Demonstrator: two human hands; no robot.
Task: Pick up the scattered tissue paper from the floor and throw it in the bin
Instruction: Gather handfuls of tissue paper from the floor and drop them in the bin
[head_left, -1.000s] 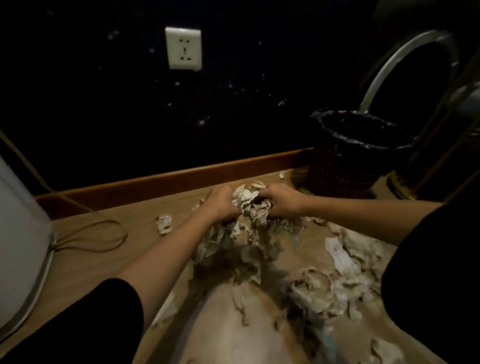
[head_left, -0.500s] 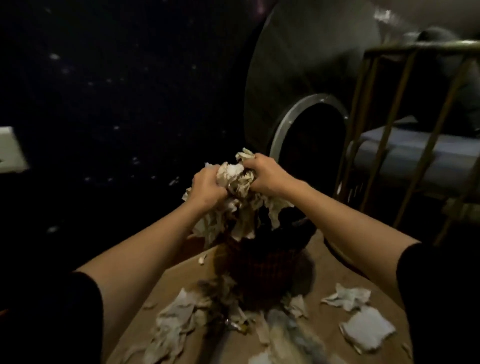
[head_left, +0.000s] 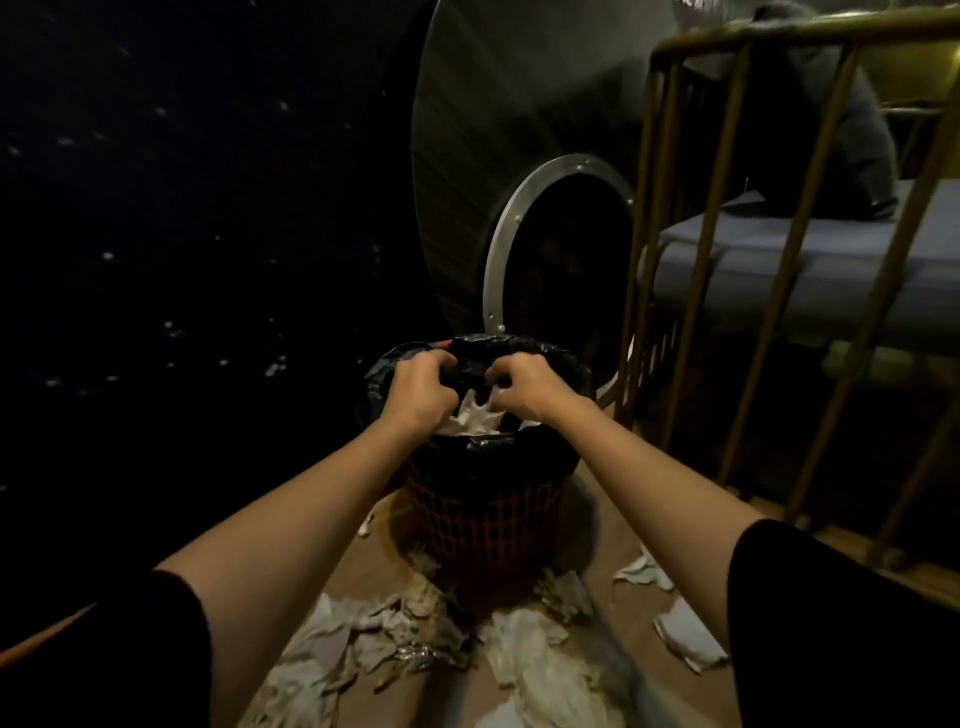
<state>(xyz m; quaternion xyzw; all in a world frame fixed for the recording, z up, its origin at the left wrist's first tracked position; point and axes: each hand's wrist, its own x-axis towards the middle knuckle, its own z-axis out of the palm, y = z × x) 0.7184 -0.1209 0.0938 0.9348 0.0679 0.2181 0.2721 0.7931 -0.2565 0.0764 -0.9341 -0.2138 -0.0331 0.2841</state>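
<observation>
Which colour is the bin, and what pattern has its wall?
The bin is red with an open grid of holes, lined by a black bag. The head view shows it.

No text, label, brand, number or sign can be read anywhere in the view; the scene is dim.
</observation>
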